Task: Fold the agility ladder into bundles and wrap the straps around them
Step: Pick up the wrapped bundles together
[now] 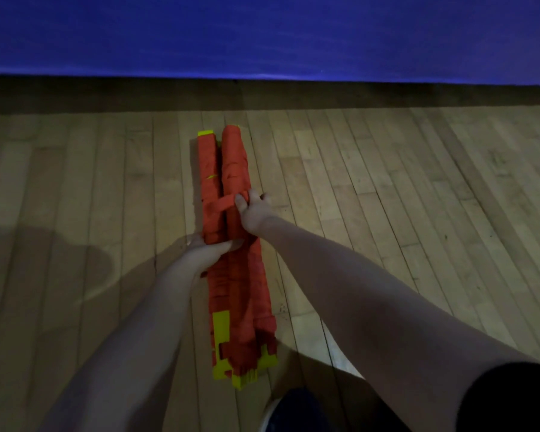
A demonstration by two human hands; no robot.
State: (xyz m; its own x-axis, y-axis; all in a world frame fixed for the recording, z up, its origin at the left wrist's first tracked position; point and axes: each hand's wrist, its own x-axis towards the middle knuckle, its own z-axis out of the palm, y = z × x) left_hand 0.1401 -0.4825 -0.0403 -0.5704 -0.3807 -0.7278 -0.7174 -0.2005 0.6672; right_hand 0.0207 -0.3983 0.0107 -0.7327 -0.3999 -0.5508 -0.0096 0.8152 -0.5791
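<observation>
The agility ladder [231, 169] lies folded on the wooden floor as two long bundles side by side, yellow rungs wound in orange strap. Yellow rung ends stick out at the far end and at the near end [231, 366]. My left hand [205, 249] grips the bundles from the left at their middle, thumb across the top. My right hand [251, 210] pinches a loose orange strap [220, 205] that runs across both bundles, and holds it at the right side.
The wooden plank floor [387, 198] spreads on all sides. A dark baseboard and a blue wall [262, 35] stand just beyond the ladder's far end. A dark shoe [293, 413] shows at the bottom edge near the ladder's near end.
</observation>
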